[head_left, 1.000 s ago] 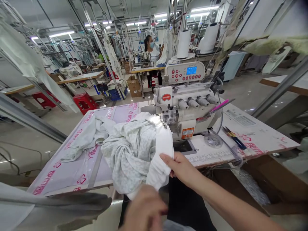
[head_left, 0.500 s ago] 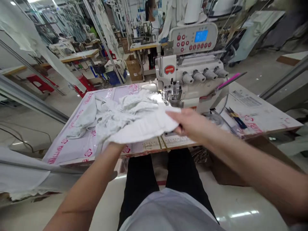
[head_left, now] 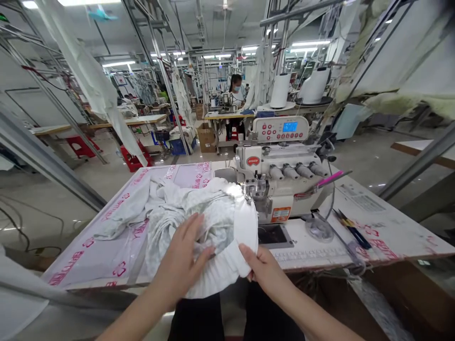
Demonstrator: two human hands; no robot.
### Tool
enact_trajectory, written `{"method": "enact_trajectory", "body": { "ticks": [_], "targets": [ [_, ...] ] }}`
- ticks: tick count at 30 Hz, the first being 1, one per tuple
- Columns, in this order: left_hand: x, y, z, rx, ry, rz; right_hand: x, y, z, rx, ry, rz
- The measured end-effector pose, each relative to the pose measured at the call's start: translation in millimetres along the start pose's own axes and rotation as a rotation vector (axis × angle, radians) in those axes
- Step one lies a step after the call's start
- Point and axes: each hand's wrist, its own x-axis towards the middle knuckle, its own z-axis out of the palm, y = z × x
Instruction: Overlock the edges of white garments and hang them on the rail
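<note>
The white garment [head_left: 199,222] lies bunched on the counter [head_left: 373,227], and its lower part hangs over the near edge of the counter. Its far side reaches under the needle part of the sewing machine [head_left: 280,184]. To the left of the cloth the counter has open room, covered with clear plastic film with pink print. To the right, past the machine, there is also free surface, with scissors [head_left: 350,228] lying near the edge.

The left hand [head_left: 181,255] rests flat on the cloth, fingers spread wide, holding nothing. The right hand [head_left: 263,267] pinches the gathered white edge of the garment between thumb and fingers.

How the garment is shaped under the folds I cannot tell. The cloth looks soft and thin, partly with a faint small pattern, and the edge is ribbed.
</note>
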Motion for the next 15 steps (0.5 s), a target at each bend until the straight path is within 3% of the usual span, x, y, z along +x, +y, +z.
{"method": "enact_trajectory", "body": {
  "ticks": [3,5,7,9,11,13,15],
  "targets": [
    [35,-26,8.7,0.141,0.048,-0.023,3,0,-1,0.007,-0.001,0.025],
    [48,-32,7.1,0.178,0.135,0.012,10,-1,-5,0.003,0.009,0.018],
    [52,-26,4.0,0.193,0.321,0.057,20,-4,-10,0.008,0.026,-0.004],
    [49,-11,5.5,0.115,0.387,0.152,30,-8,-14,0.028,0.036,-0.019],
    [44,8,12.3,-0.084,0.228,0.177,39,-11,-17,0.077,0.034,-0.006],
    [38,25,18.4,-0.307,-0.017,0.096,45,-14,-20,0.128,0.029,0.015],
    [29,39,17.3,-0.422,-0.159,0.024,45,-14,-21,0.170,0.028,0.034]
  ]
}}
